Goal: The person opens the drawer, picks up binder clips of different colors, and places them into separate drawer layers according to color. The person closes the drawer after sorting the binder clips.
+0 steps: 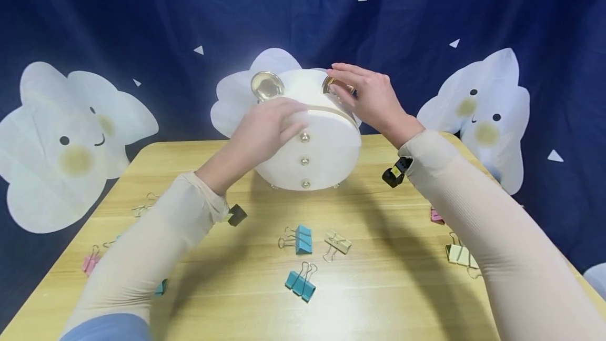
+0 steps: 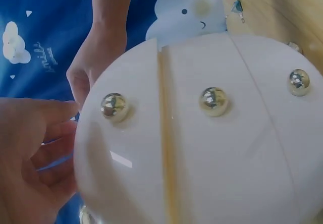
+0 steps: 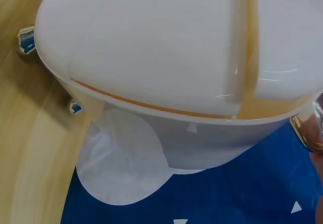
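A white oval box (image 1: 322, 151) with gold knobs down its front and two gold ears on top stands on the table. A tan gap (image 2: 166, 133) runs below its top section. My left hand (image 1: 267, 125) is at the upper left front, fingers extended towards the top edge; in the left wrist view, the left hand (image 2: 30, 158) reaches that edge, near the top knob (image 2: 114, 107). My right hand (image 1: 369, 96) is at the right gold ear (image 1: 330, 84), thumb and fingers around it. The left gold ear (image 1: 267, 86) stands uncovered.
In front of the box lie two blue binder clips (image 1: 303, 239) and a cream binder clip (image 1: 338, 242). More clips, including a pink one (image 1: 90, 262) and a cream one (image 1: 461, 256), lie towards the sides. Behind the table hangs a dark blue curtain (image 1: 331, 25) with white clouds.
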